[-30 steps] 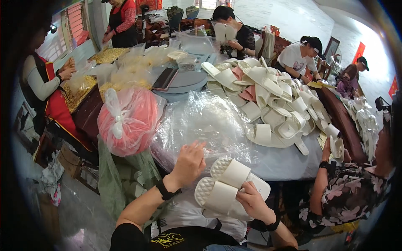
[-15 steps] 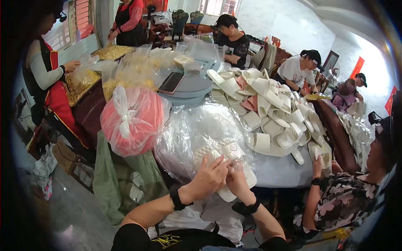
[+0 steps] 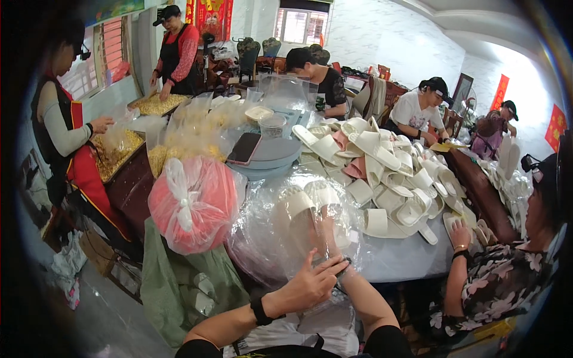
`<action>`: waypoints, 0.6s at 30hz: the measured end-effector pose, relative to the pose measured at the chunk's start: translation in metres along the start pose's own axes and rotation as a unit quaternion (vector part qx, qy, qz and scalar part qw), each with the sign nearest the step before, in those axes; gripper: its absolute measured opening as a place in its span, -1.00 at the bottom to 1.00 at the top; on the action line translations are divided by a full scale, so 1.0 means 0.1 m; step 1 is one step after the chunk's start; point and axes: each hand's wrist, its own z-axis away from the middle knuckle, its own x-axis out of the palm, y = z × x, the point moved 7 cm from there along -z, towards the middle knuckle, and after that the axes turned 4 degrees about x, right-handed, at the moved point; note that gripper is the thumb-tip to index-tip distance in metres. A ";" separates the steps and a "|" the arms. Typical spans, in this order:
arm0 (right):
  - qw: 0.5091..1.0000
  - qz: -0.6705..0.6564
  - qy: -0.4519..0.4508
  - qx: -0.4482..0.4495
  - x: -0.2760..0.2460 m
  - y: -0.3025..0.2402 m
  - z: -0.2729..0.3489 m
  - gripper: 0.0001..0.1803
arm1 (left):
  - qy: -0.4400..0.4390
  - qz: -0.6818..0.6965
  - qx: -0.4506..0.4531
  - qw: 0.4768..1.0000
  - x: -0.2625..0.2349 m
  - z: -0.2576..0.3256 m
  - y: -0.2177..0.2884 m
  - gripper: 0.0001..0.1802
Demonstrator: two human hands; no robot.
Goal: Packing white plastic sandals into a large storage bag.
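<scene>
A pair of cream slippers (image 3: 296, 203) lies inside a clear plastic bag (image 3: 280, 225), soles partly hidden by my arm. My right hand (image 3: 326, 234) reaches into the bag and grips the slippers; its fingers are blurred by the film. At the bag's mouth, by my right wrist, my left hand (image 3: 311, 281) has its fingers on the plastic and appears to hold its edge. Beneath lies a pile of clear bags (image 3: 253, 244). To the right is a large heap of cream slippers (image 3: 388, 158), with a few pink ones among them.
A tied bag of pink items (image 3: 191, 206) sits at the left, above a green sack (image 3: 179, 280). Behind are a phone (image 3: 244, 148) on a grey-blue round lid (image 3: 277, 155) and bags of yellow pieces (image 3: 200, 134). A co-worker's hand (image 3: 461, 235) touches slippers at right; several other people work around.
The slippers have gone into a clear bag and moved farther from me, with my right hand inside it. My left hand has shifted back toward my right wrist.
</scene>
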 end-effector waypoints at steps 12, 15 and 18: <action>0.721 0.638 0.004 -0.271 -0.61 -0.72 1.10 -0.42 | -0.033 0.036 -0.100 0.994 -0.16 0.15 -0.55 -0.22; 0.718 0.677 -0.090 -0.133 -1.02 -0.96 1.58 -0.49 | -0.109 0.026 -0.135 0.984 0.00 0.32 -0.73 -0.21; 0.786 0.603 -0.133 0.021 -1.48 -1.25 1.82 -0.62 | -0.211 -0.016 -0.076 0.974 0.20 0.48 -0.71 -0.20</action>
